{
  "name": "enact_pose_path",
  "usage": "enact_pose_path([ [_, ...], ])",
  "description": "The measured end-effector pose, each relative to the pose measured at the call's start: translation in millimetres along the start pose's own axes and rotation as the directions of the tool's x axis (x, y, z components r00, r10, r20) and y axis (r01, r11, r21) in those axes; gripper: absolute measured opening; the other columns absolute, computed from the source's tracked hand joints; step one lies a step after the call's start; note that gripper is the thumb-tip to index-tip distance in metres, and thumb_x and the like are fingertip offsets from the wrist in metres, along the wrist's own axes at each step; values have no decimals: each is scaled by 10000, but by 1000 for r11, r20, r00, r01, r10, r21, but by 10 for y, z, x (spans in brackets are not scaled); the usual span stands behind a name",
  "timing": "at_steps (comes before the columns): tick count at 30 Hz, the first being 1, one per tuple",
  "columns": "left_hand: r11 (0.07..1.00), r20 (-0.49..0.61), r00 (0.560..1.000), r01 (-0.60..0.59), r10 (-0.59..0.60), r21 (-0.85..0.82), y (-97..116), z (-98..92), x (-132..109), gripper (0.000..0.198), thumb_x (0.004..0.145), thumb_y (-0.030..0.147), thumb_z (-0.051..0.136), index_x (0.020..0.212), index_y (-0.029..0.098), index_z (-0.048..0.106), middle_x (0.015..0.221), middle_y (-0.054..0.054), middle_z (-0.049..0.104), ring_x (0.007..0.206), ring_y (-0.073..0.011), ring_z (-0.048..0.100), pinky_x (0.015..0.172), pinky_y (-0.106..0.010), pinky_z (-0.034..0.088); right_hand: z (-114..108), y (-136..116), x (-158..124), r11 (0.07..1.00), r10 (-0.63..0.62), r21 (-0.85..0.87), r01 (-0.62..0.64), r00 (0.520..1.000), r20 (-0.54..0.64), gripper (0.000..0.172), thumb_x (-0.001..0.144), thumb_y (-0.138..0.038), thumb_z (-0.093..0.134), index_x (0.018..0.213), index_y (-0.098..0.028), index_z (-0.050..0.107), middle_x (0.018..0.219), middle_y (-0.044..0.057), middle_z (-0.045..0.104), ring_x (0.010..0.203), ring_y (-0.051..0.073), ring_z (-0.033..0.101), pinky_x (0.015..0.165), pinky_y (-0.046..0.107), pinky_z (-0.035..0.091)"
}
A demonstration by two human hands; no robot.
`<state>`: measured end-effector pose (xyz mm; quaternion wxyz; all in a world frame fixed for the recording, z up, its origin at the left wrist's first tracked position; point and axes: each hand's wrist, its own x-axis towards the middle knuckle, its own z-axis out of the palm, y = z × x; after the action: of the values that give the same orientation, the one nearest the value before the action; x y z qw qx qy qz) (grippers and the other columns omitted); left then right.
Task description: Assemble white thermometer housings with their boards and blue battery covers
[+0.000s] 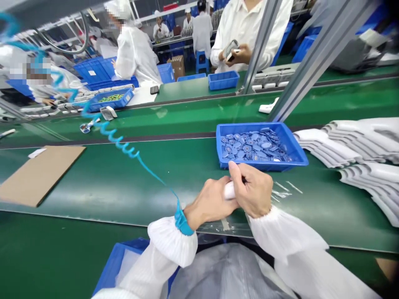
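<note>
My left hand (pixel 209 203) and my right hand (pixel 254 192) meet over the green bench, both closed round a small white part (pixel 230 191) that peeks out between them. A blue wrist strap (pixel 182 222) circles my left wrist, and its coiled blue cord (pixel 124 147) runs up to the left. Just beyond my hands stands a blue tray (pixel 296 146) holding several small blue-grey round discs (pixel 254 146). Strips of clear film (pixel 285 189) lie on the bench right of my hands.
Stacks of white plastic housings (pixel 358 153) fill the right side. A cardboard sheet (pixel 39 172) lies at left. A blue bin with a clear bag (pixel 121 259) sits below my arms. Slanted metal posts (pixel 308 62) rise behind the tray. Other workers in white stand across the green conveyor (pixel 193 114).
</note>
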<state>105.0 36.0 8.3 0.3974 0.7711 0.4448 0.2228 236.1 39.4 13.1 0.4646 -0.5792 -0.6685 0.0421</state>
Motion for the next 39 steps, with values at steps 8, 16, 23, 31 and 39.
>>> enact_pose_path([
  [8, 958, -54, 998, 1, 15, 288, 42, 67, -14, 306, 763, 200, 616, 1054, 119, 664, 811, -170, 725, 691, -336, 685, 645, -396, 474, 35, -18, -29, 991, -133, 29, 133, 991, 0, 511, 1007, -309, 485, 517, -205, 384, 494, -27, 419, 480, 88, 372, 541, 300, 260],
  [16, 984, 2, 997, 77, -78, -159, 5, 72, 24, 329, 837, 392, 713, 1094, 201, 637, 1006, -68, 748, 834, -252, 694, 666, -313, 472, -157, 166, 11, 997, 75, -8, -76, 997, -21, 486, 1010, -404, 504, 574, -195, 558, 520, -8, 523, 495, 110, 465, 546, 301, 315],
  [23, 988, -129, 990, 74, -57, 132, -3, 272, -69, 222, 873, 284, 592, 1041, 139, 579, 859, -125, 707, 672, -262, 651, 597, -337, 360, -48, 112, -15, 997, -47, -56, 53, 993, 106, 529, 993, -427, 491, 517, -197, 465, 484, -24, 483, 467, 87, 424, 528, 286, 275],
  [31, 948, -262, 938, 274, -227, 159, -190, -488, -412, 258, 868, 284, 722, 1076, 231, 579, 953, 7, 697, 827, -191, 641, 729, -300, 447, 162, 664, 1026, 941, 209, -338, -22, 823, 529, 229, 967, -313, 575, 963, -172, 755, 907, 55, 773, 843, 181, 697, 789, 264, 474],
  [39, 777, -116, 978, 210, -176, 594, -239, -525, -255, 193, 926, 214, 635, 1112, 161, 630, 1074, -104, 689, 1011, -316, 618, 873, -456, 455, 508, 837, 1220, 946, 135, -307, 105, 732, 668, 207, 800, -83, 720, 979, -164, 787, 1042, 122, 764, 1035, 262, 702, 922, 326, 507],
])
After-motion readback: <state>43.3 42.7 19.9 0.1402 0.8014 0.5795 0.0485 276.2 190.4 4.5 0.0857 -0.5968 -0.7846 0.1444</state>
